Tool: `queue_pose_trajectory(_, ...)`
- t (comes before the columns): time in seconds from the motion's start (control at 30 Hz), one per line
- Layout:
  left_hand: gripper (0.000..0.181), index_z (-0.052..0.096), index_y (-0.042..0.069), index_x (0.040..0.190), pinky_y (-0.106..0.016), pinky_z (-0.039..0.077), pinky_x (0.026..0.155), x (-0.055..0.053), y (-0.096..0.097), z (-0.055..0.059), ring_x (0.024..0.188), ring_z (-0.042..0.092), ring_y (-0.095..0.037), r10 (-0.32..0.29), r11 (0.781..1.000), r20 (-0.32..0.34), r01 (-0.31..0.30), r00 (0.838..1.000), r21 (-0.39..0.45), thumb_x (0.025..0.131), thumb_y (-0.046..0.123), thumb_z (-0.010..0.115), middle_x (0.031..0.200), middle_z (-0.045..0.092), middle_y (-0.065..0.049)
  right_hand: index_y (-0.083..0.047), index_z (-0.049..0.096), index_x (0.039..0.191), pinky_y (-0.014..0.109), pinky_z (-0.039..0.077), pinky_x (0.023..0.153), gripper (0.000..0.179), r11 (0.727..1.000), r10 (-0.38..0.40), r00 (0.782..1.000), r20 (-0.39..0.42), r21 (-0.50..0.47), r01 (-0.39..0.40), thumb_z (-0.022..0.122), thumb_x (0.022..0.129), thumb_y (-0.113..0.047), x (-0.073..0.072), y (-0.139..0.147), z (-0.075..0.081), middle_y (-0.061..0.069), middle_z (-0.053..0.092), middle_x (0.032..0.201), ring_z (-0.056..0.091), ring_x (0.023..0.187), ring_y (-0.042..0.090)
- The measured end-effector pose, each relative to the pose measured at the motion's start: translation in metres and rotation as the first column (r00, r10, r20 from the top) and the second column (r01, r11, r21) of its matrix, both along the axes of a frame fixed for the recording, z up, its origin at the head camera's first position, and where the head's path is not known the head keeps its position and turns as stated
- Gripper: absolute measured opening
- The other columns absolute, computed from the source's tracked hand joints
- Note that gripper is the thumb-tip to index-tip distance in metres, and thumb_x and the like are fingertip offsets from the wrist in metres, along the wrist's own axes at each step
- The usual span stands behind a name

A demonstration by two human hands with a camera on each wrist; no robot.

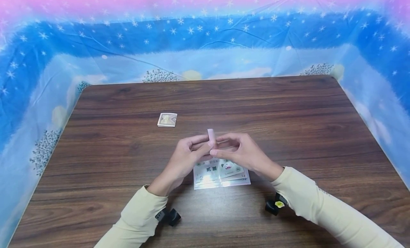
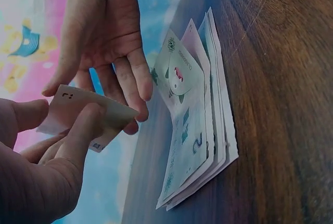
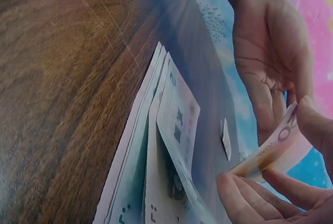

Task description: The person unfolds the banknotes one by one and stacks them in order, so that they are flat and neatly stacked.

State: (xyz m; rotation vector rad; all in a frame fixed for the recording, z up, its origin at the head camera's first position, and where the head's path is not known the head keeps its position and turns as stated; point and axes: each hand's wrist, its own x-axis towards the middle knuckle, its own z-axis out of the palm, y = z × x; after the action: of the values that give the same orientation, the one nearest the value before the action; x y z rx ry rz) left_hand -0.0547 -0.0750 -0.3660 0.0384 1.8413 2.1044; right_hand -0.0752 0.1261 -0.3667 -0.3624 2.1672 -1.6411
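Note:
Both hands meet at a small folded banknote (image 1: 210, 135), raised over the middle of the table. My left hand (image 1: 185, 156) pinches it between thumb and fingers. From the other side, my right hand (image 1: 245, 151) grips it by its edges with thumb and fingertips. In the right wrist view the held banknote (image 3: 276, 148) bends slightly and shows part of a printed number. Just below the hands lies a stack of banknotes (image 1: 208, 182), each creased across the middle. The top banknote (image 2: 179, 86) bears a cartoon face, and its halves rise off the stack.
Farther back and to the left, a folded banknote (image 1: 167, 120) lies by itself on the dark wood table (image 1: 112, 162). A blue and pink patterned cloth (image 1: 205, 34) hangs around the back and sides of the table. Each wrist carries a small black camera (image 1: 169, 216).

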Motion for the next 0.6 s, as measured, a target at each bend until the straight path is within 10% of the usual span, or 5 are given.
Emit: queue_pose_trajectory(0.6, 0.038, 0.059, -0.006, 0.133, -0.035, 0.059, 0.088, 0.001, -0.007, 0.001, 0.108, 0.07, -0.031, 0.038, 0.993, -0.02, -0.04, 0.999, -0.112, 0.095, -0.002, 0.064, 0.122, 0.068, -0.025, 0.011, 0.057, 0.134, 0.046, 0.059, 0.089, 0.044, 0.999, -0.001, 0.997, 0.081, -0.035, 0.004, 0.063, 0.091, 0.001, 0.007, 0.008, 0.011, 0.025, 0.07, 0.116, 0.071, 0.101, 0.032)
